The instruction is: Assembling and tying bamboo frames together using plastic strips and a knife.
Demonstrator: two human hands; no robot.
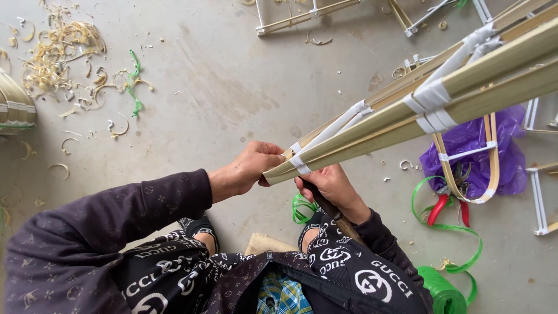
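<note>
Head view, and my left hand [251, 166] is clamped on the near end of the bamboo strip bundle [407, 113], right hand [331, 186] gripping just under it with a dark-handled tool [337, 218]; red-handled pliers [450, 206] lie right of my hands.

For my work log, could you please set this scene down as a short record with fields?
Setting: concrete floor, seen from above
Left hand: grips the near end of the bamboo strip bundle
Right hand: under the bundle's end, holding a dark-handled tool
Bindings: white strap wrapped around the bundle at several spots
Nearby: red-handled pliers on a purple bag, green strap roll, bamboo shavings
</note>
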